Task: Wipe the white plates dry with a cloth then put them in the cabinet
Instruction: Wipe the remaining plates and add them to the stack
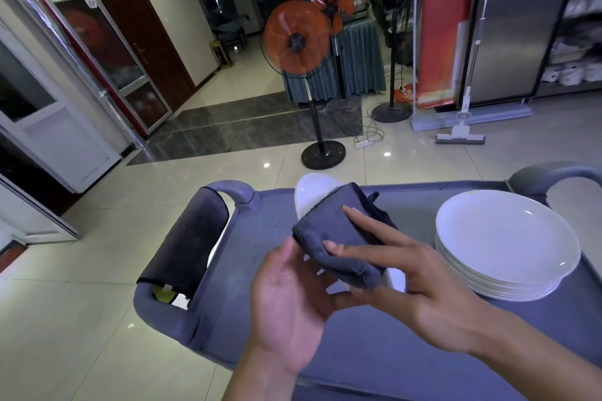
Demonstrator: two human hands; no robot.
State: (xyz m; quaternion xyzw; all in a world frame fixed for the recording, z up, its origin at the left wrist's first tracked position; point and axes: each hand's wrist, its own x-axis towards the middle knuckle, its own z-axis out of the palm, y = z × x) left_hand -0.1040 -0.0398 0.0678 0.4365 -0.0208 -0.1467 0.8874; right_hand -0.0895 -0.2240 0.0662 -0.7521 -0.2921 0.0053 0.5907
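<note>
1. Centrally, over the grey service cart (325,352), a white plate (314,187) is held on edge, tilted, its long axis running from the far left down to the near right; its far rim points away toward the floor fans.
2. A dark grey microfibre cloth (338,238) is folded over the plate's face and covers most of it, leaving the far rim and a small near-right patch bare.
3. Left hand (290,299) is under the plate, palm up, fingers loosely curled beneath it and thumb lying along the cloth's near-left edge; how firmly it holds cannot be told.
4. Right hand (413,273) presses on the cloth from the right with straight, spread fingers, the thumb tucked below the plate's near edge.
5. To the right, on the cart top, a stack of white plates (508,244) lies flat, well apart from the held plate.
6. A second dark cloth (185,244) hangs over the cart's left handle.
7. Far off, an orange pedestal fan (298,41) stands on the tiled floor, with a squeegee mop (461,137) leaning at the far right.
</note>
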